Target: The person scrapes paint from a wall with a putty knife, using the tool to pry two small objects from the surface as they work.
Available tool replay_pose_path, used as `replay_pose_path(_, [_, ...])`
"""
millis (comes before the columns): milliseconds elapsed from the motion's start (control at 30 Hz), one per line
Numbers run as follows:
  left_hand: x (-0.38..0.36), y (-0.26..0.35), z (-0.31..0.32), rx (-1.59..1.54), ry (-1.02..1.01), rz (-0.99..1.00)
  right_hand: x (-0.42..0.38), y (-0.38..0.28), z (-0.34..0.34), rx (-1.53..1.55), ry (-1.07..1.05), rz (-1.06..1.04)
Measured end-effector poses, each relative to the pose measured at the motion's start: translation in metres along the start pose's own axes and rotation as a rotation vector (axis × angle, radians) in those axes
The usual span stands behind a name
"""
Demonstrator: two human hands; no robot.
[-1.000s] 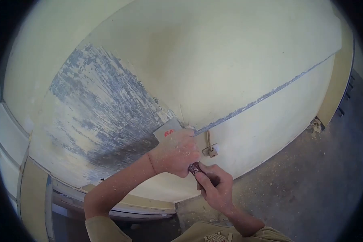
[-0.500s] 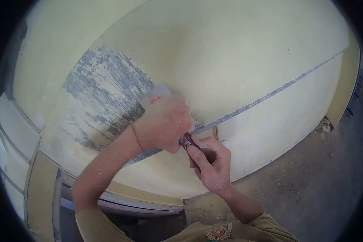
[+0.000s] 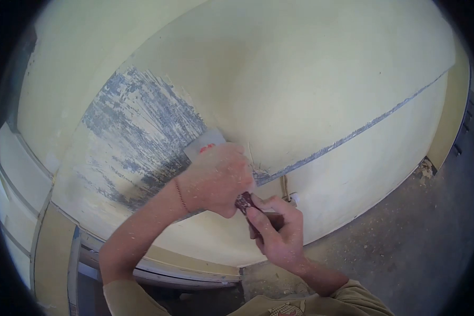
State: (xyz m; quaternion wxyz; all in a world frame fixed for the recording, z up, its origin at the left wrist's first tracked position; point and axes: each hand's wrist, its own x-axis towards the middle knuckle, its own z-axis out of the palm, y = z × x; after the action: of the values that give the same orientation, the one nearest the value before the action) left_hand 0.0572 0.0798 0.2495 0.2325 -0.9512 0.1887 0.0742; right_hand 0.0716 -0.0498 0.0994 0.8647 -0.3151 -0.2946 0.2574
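Observation:
A scraper with a flat, pale blade and red marking lies against the wall, its dark reddish handle pointing down and right. My left hand, with a thin cord at the wrist, is wrapped round the scraper near the blade. Lower right, my right hand grips the handle's end, thumb on top. Left of the blade, the cream wall has a rough patch of exposed grey streaks. The blade's edge meets that patch.
A grey scraped line runs from beside my hands toward the upper right. Below it, a small fitting sits on the wall. Debris dots the grey floor. White panels stand at left, and a dark recess is at the bottom.
Both hands and the scraper have moved a little down in view. The wall markings have also shifted slightly, and more of the small fitting shows. The grip is unchanged.

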Motion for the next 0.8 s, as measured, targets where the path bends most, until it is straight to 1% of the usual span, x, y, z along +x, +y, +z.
replay_pose_path(33, [-0.005, -0.005, -0.003, 0.065, 0.120, -0.015, 0.003, 0.000, 0.007, 0.014, -0.007, -0.103])
replay_pose_path(67, [-0.009, -0.007, -0.006, 0.120, 0.233, -0.028, 0.009, -0.006, 0.012, 0.012, 0.005, -0.093])
replay_pose_path(100, [-0.010, -0.010, -0.020, 0.111, 0.223, -0.017, 0.024, -0.021, 0.020, 0.003, -0.022, -0.092])
replay_pose_path(167, [-0.009, -0.014, -0.057, 0.087, 0.081, -0.107, 0.029, -0.035, 0.024, 0.012, -0.046, -0.095])
replay_pose_path(200, [-0.010, -0.010, -0.056, 0.091, 0.082, -0.110, 0.027, -0.040, 0.023, 0.009, -0.061, -0.085])
replay_pose_path(267, [-0.010, -0.005, -0.039, 0.105, 0.234, -0.108, 0.017, -0.043, 0.017, 0.004, -0.076, -0.078])
replay_pose_path(300, [-0.007, -0.002, -0.028, 0.119, 0.238, -0.106, 0.006, -0.038, 0.009, -0.062, -0.055, -0.045])
replay_pose_path(333, [-0.003, 0.004, -0.013, 0.080, 0.186, -0.038, -0.003, -0.032, 0.000, -0.130, -0.035, -0.007])
replay_pose_path(367, [0.000, 0.010, -0.001, 0.035, 0.130, 0.026, -0.011, -0.026, -0.006, -0.131, -0.042, -0.010])
replay_pose_path(467, [0.006, 0.020, 0.018, -0.035, 0.180, 0.061, -0.020, -0.018, -0.017, -0.087, -0.034, 0.001])
replay_pose_path(500, [0.006, 0.020, 0.017, -0.035, 0.181, 0.058, -0.020, -0.018, -0.018, -0.101, -0.035, 0.025])
replay_pose_path(567, [0.006, 0.021, 0.014, -0.031, 0.097, 0.051, -0.019, -0.019, -0.017, -0.120, -0.038, 0.054])
replay_pose_path(600, [0.007, 0.020, 0.014, -0.031, 0.101, 0.049, -0.018, -0.020, -0.016, -0.088, -0.028, 0.059])
replay_pose_path(667, [0.007, 0.018, 0.014, 0.023, 0.012, -0.008, -0.014, -0.021, -0.012, -0.058, -0.022, 0.063])
replay_pose_path(700, [0.005, 0.015, 0.010, 0.027, 0.015, -0.009, -0.009, -0.023, -0.010, -0.060, -0.032, 0.062])
replay_pose_path(767, [0.000, 0.005, -0.003, 0.034, 0.095, -0.011, 0.004, -0.018, -0.005, -0.053, -0.040, 0.058])
replay_pose_path(800, [-0.003, -0.004, -0.011, 0.041, 0.095, -0.012, 0.014, -0.011, 0.000, -0.076, -0.058, -0.052])
